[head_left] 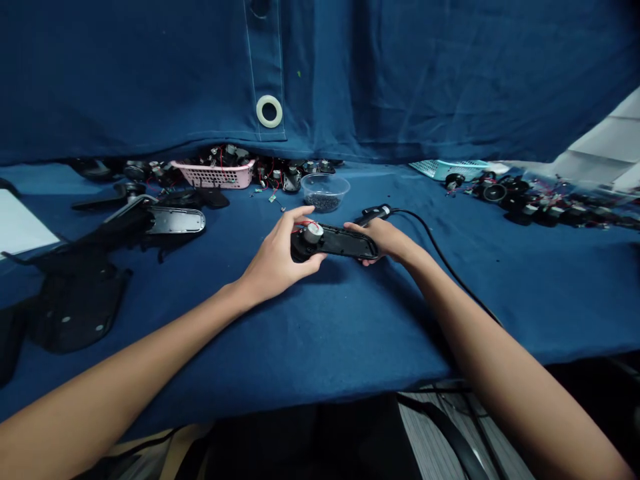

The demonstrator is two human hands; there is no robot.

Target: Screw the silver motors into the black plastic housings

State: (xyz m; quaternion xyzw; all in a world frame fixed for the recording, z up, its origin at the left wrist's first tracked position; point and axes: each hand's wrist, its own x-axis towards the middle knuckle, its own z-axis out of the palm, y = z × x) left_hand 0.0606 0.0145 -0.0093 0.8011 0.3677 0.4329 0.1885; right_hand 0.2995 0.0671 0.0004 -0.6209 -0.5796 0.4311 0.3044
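Note:
A long black plastic housing (345, 243) is held level above the blue cloth between my two hands. A small silvery motor (313, 232) with red wires sits at its left end. My left hand (276, 259) wraps round that end, thumb in front and fingers behind. My right hand (381, 239) grips the housing's right end, its fingertips partly hidden underneath. Just behind my right hand shows a black corded electric screwdriver (373, 214); whether the hand touches it I cannot tell. Beyond the housing stands a clear plastic bowl (325, 183) of small dark screws.
Black housings and brackets (75, 300) lie at the left. A pink basket (215, 176) of wired motors stands at the back, a turquoise basket (445, 169) at the back right. More motor parts (560, 207) line the right. A blue curtain (320, 80) hangs behind.

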